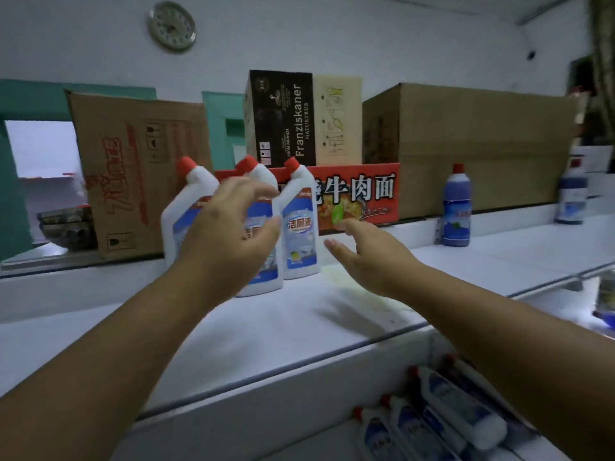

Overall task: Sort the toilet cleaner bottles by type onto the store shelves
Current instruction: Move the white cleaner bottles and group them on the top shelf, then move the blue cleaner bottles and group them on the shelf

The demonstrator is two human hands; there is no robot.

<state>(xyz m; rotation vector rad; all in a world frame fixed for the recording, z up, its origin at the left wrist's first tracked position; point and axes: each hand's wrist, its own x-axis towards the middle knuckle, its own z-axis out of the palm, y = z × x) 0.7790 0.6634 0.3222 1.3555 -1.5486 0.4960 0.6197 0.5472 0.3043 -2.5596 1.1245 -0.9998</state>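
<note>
3 white red-capped bottles [299, 224] marked 洁厕液 upright on shelf [266, 327], left hand [226, 234] and right hand [369, 257] both spread, holding nothing, before black Franziskaner Naturtrub box [283, 118] and red 牛肉面 carton [359, 194].

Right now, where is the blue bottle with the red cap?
Head view, right side: the blue bottle stands on the white shelf, in front of the big cardboard box.

Glossy plastic bottles [299, 224], matt cardboard boxes [466, 144]
</note>
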